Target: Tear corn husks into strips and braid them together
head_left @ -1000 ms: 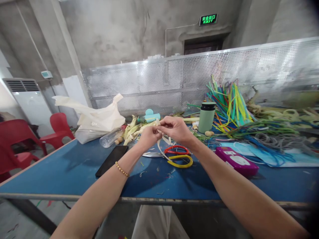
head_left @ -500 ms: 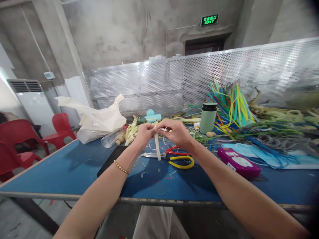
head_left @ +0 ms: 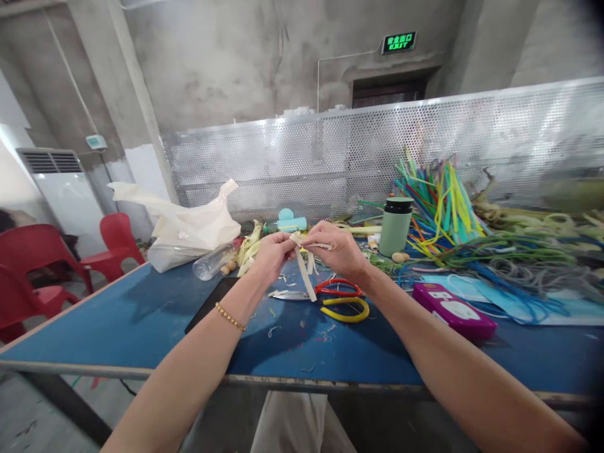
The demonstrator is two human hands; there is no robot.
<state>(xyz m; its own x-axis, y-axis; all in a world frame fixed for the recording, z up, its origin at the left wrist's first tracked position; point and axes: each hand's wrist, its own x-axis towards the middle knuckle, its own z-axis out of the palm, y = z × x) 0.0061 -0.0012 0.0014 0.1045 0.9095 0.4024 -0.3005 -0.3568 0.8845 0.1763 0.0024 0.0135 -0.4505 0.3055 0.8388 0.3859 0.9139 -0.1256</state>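
Observation:
Both my hands meet above the blue table (head_left: 117,321), pinching the same pale husk strip (head_left: 306,277). My left hand (head_left: 268,255) grips its upper end with closed fingers. My right hand (head_left: 337,248) pinches it from the right, a short piece sticking out toward the right. The strip's loose tail hangs down toward scissors (head_left: 325,296) with red and yellow handles lying on the table just below. A black phone (head_left: 207,305) lies under my left forearm.
A green flask (head_left: 395,225), a pile of coloured straws (head_left: 438,201) and husk strands sit at the right. A purple case (head_left: 460,311) lies near my right arm. A white plastic bag (head_left: 184,229), a clear bottle (head_left: 212,261) and corn husks (head_left: 248,248) are at the back left. Red chairs (head_left: 42,264) stand beyond the table.
The hanging strip has swung and now slants down to the right; my hands have stayed together, shifting slightly as they work it.

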